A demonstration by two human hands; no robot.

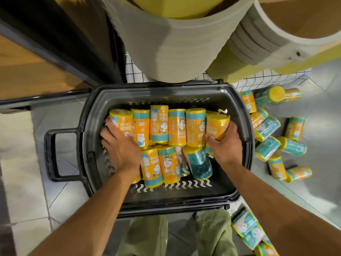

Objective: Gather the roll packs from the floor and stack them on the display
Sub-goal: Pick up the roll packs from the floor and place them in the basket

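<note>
Reaching into the dark grey plastic basket [156, 97], the left hand [120, 146] clasps the row's leftmost orange-and-teal cylindrical roll pack [120, 119]; the right hand [226, 143] curls round the rightmost pack [217, 126]

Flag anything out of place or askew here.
Yes: loose roll packs lie scattered at mixed angles on the floor right of the basket, with more packs by the person's right leg. Inside the basket, the back row is neat, but a teal pack in the front row sits tilted.
</note>
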